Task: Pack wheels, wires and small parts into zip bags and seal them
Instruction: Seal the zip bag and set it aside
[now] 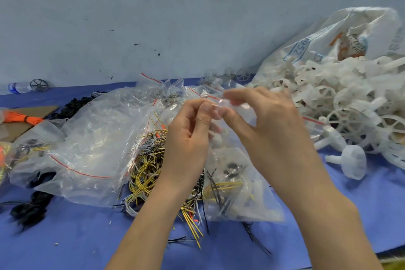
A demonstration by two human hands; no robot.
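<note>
We pinch the top edge of a filled zip bag (pixel 236 184) between thumbs and fingertips: our left hand (pixel 188 136) clamps it from the left, our right hand (pixel 265 131) from the right, both grips closed on the clear plastic near its red seal line. The bag hangs below our hands, holding yellow and black wires and small dark parts, its bottom near the blue counter (pixel 65 237). Beneath and left lies a heap of loose wires (pixel 146 171), partly covered by empty zip bags (pixel 92 142). To the right, a pile of white wheels (pixel 350 107) spills from a large sack (pixel 328 35). Black parts (pixel 30 208) lie at far left.
</note>
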